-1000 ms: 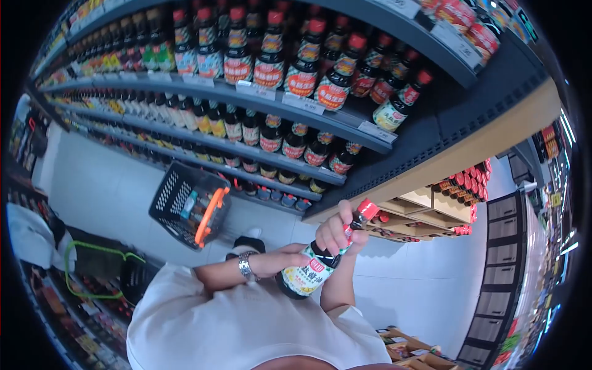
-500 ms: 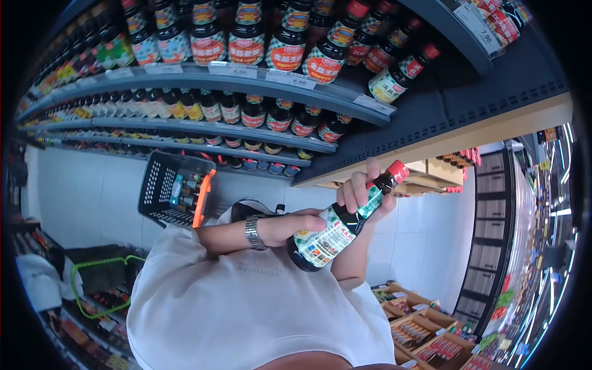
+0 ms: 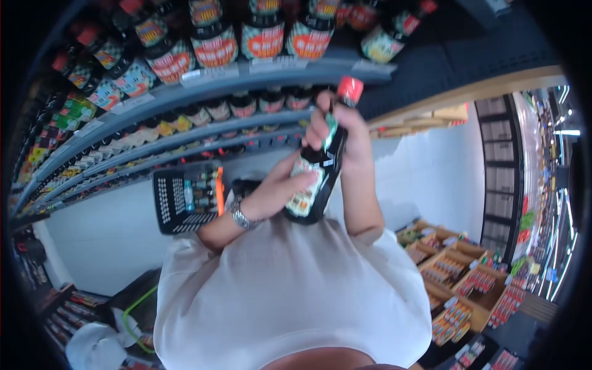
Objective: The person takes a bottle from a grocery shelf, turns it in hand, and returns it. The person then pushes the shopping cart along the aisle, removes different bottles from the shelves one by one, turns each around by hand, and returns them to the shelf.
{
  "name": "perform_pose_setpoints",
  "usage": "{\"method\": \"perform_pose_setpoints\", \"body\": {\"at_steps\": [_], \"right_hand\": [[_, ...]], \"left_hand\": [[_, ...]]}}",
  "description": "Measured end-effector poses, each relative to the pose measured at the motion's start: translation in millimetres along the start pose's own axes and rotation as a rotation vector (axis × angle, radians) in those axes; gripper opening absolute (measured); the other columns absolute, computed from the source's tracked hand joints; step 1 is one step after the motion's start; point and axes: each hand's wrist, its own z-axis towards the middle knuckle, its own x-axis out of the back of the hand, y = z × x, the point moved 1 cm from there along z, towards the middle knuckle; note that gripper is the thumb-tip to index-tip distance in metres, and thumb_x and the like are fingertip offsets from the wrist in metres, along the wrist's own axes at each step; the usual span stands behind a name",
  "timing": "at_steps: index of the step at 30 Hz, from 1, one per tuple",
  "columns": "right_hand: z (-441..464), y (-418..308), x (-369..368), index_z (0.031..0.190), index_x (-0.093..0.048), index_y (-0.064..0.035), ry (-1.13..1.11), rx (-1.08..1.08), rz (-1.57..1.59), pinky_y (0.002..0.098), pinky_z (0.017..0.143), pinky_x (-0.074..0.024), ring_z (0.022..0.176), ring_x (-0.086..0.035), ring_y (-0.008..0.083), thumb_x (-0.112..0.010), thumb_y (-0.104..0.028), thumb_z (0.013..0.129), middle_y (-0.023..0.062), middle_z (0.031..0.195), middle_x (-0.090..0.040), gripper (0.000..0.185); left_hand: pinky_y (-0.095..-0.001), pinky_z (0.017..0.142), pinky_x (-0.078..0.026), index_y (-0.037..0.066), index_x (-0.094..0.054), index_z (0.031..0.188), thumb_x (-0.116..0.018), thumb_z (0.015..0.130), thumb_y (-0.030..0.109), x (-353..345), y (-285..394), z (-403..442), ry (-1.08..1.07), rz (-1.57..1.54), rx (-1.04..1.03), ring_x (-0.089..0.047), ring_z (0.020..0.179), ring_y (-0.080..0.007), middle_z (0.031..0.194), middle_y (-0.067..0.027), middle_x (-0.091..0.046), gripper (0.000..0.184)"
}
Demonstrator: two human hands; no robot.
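A dark glass sauce bottle (image 3: 328,168) with a red cap and a green-and-white label is held tilted in front of my chest, cap up and to the right. My left hand (image 3: 279,190), below a metal wristwatch, grips the lower body with the thumb across the label. Around the neck, just under the cap, wrap the fingers of my right hand (image 3: 346,131). Both hands are closed on the bottle, which hides parts of the fingers. Similar red-capped bottles (image 3: 214,48) line the upper shelf beyond it.
Curved-looking shelves (image 3: 246,73) of bottles run across the top and left. A black basket (image 3: 169,200) with an orange handle holds several bottles at my left. Wooden bins (image 3: 472,250) of packaged goods stand at the right. A person in a white cap (image 3: 95,345) is at lower left.
Both hands have raised the bottle up and slightly left in view, and it stands more upright. The view has shifted, with the shelf bottles appearing larger and somewhat blurred.
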Motion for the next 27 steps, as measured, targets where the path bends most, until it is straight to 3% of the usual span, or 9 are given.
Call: {"method": "perform_pose_setpoints", "body": {"at_steps": [4, 7, 11, 14, 16, 17, 21, 23, 27], "right_hand": [[18, 20, -8, 0.096, -0.044, -0.0068, -0.115, 0.014, 0.136, 0.0371, 0.067, -0.0529, 0.057, -0.055, 0.02, -0.058, -0.05, 0.079, 0.0057, 0.063, -0.049, 0.048], [26, 33, -14, 0.094, -0.042, -0.0068, -0.196, 0.061, 0.192, 0.0387, 0.07, -0.0541, 0.057, -0.056, 0.0206, -0.059, -0.04, 0.08, 0.0056, 0.065, -0.05, 0.04], [31, 47, -8, 0.094, -0.044, -0.0083, -0.312, 0.024, 0.458, 0.0362, 0.063, -0.0515, 0.056, -0.056, 0.021, -0.061, -0.025, 0.077, 0.0071, 0.062, -0.051, 0.03], [28, 43, -13, 0.093, -0.046, -0.0077, -0.307, 0.043, 0.412, 0.0353, 0.06, -0.0505, 0.053, -0.054, 0.0195, -0.06, -0.022, 0.078, 0.0055, 0.06, -0.05, 0.025], [25, 30, -17, 0.09, -0.049, -0.0066, -0.124, 0.044, 0.177, 0.0351, 0.058, -0.0498, 0.054, -0.055, 0.0186, -0.06, -0.016, 0.08, 0.0059, 0.062, -0.053, 0.018], [25, 26, -18, 0.09, -0.049, -0.0066, -0.015, 0.059, 0.071, 0.0353, 0.058, -0.0498, 0.055, -0.056, 0.0192, -0.061, -0.016, 0.08, 0.0063, 0.062, -0.053, 0.018], [27, 31, -20, 0.09, -0.049, -0.0071, 0.265, 0.014, -0.108, 0.0355, 0.06, -0.0498, 0.059, -0.058, 0.021, -0.061, -0.014, 0.08, 0.0078, 0.064, -0.054, 0.017], [23, 33, -19, 0.092, -0.048, -0.0075, 0.194, 0.054, -0.047, 0.0354, 0.061, -0.0499, 0.061, -0.058, 0.0214, -0.06, -0.015, 0.081, 0.0083, 0.066, -0.054, 0.018], [19, 44, -8, 0.096, -0.045, -0.0091, -0.105, 0.159, 0.315, 0.0356, 0.064, -0.0502, 0.062, -0.056, 0.0209, -0.058, -0.02, 0.082, 0.0064, 0.068, -0.052, 0.022]], "left_hand": [[-0.0267, 0.082, -0.047, -0.002, -0.043, 0.122, -0.053, 0.088, 0.019, 27, 2, -9, -0.099, -0.058, -0.006, -0.057, 0.097, -0.0117, 0.109, -0.0064, -0.057, 0.042], [-0.0372, 0.082, -0.051, -0.004, -0.043, 0.12, -0.05, 0.08, 0.047, 39, 1, -9, -0.161, -0.119, 0.104, -0.062, 0.093, -0.0294, 0.105, -0.0211, -0.058, 0.066], [-0.0406, 0.084, -0.05, -0.004, -0.043, 0.122, -0.041, 0.079, 0.058, 42, -1, -13, -0.375, -0.359, 0.207, -0.061, 0.094, -0.0319, 0.107, -0.0231, -0.057, 0.076], [-0.0376, 0.088, -0.047, -0.003, -0.04, 0.127, -0.042, 0.084, 0.049, 47, 1, -15, -0.433, -0.265, 0.16, -0.058, 0.101, -0.0279, 0.114, -0.0196, -0.055, 0.067], [-0.03, 0.092, -0.041, -0.003, -0.04, 0.125, -0.047, 0.089, 0.027, 43, 8, -21, 0.046, 0.117, -0.096, -0.052, 0.106, -0.0162, 0.116, -0.0114, -0.052, 0.047], [-0.0276, 0.095, -0.036, -0.002, -0.038, 0.127, -0.048, 0.09, 0.017, 46, 15, -24, -0.054, 0.226, -0.107, -0.044, 0.11, -0.0114, 0.12, -0.0073, -0.047, 0.043], [-0.0276, 0.089, -0.041, -0.003, -0.038, 0.127, -0.053, 0.087, 0.015, 51, 8, -21, 0.001, 0.183, -0.077, -0.05, 0.102, -0.011, 0.114, -0.0065, -0.052, 0.046], [-0.0283, 0.086, -0.044, -0.002, -0.04, 0.126, -0.053, 0.086, 0.018, 51, 6, -19, -0.04, 0.005, 0.006, -0.054, 0.1, -0.0122, 0.111, -0.0071, -0.055, 0.046], [-0.0391, 0.081, -0.05, -0.003, -0.038, 0.127, -0.054, 0.076, 0.056, 44, -8, -11, -0.409, -0.447, 0.291, -0.06, 0.095, -0.0316, 0.107, -0.0214, -0.056, 0.079]]}}
